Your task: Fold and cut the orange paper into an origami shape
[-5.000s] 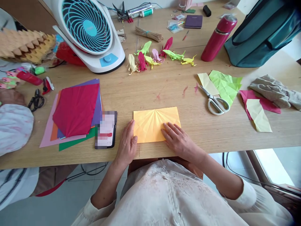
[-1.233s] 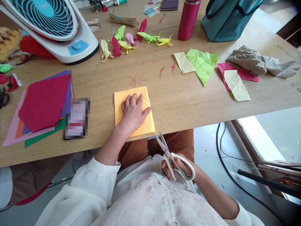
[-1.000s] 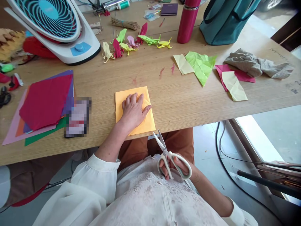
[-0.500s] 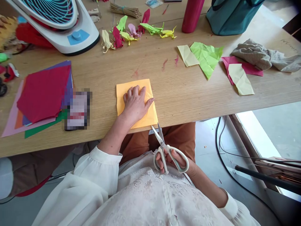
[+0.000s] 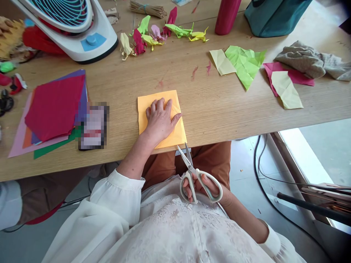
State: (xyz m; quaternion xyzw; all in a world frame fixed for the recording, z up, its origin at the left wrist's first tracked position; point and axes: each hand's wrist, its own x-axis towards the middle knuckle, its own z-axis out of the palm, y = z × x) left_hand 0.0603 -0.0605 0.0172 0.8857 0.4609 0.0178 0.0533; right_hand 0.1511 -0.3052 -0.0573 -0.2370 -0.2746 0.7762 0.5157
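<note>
My left hand [image 5: 161, 118] lies on a square of yellow-orange paper [image 5: 144, 124] at the table's front edge, its fingers spread and resting on the sheet. In my right hand [image 5: 196, 184] is a pair of scissors [image 5: 191, 168] with white handles, held over my lap below the edge. Fingers and thumb pass through the two loops. The blades are parted and point up toward the paper's near right corner. Part of the sheet is hidden under my left hand and wrist.
Left of me lie stacked coloured papers [image 5: 55, 109] and a blurred phone [image 5: 93, 128]. Behind stand a white fan [image 5: 95, 40], several folded paper figures [image 5: 153, 34], a red bottle [image 5: 227, 16] and a teal bag [image 5: 274, 18]. Creased papers [image 5: 244, 64] and a grey cloth [image 5: 304, 58] lie right.
The view has shifted slightly, so the table things appear a little further right. My left hand still rests on the paper and my right hand still holds the parted scissors.
</note>
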